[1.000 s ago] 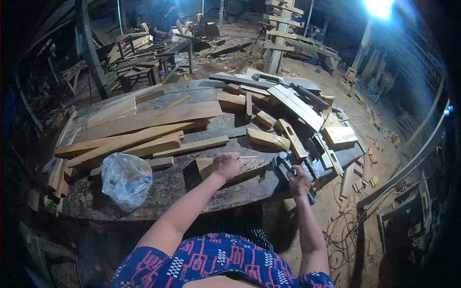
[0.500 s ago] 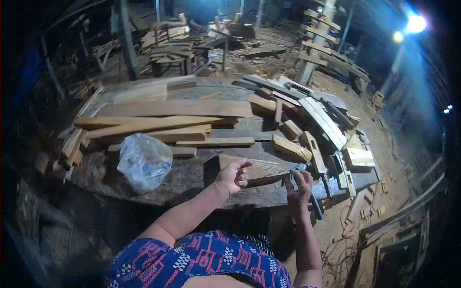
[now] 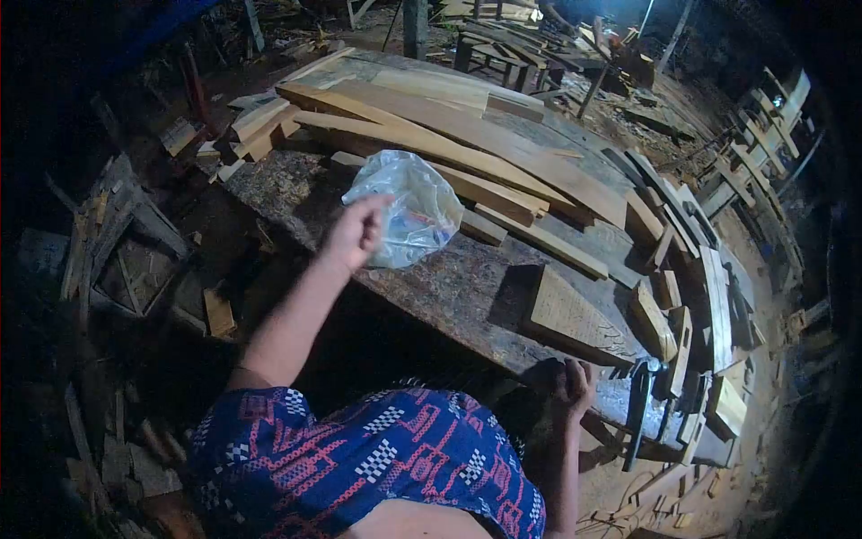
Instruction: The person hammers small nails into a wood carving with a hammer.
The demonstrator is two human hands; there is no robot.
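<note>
My left hand (image 3: 356,235) is at the left edge of a clear plastic bag (image 3: 417,211) on the wooden bench (image 3: 431,301). Its fingers are curled, and whether they pinch the bag is blurred. My right hand (image 3: 573,388) is closed at the bench's front edge, close to the pointed end of a carved wooden block (image 3: 575,314); anything inside its fingers is too small to make out. Just right of that hand, a clamp (image 3: 639,404) with a dark bar stands at the bench edge.
Long boards (image 3: 467,126) lie across the back of the bench. Shorter blocks (image 3: 654,321) and metal-looking tools (image 3: 718,305) crowd its right end. Scrap wood (image 3: 126,234) is piled at the left, with more timber (image 3: 503,49) behind.
The view has turned left. My left hand has moved from beside the wooden block to the plastic bag. My right hand has come away from the clamp.
</note>
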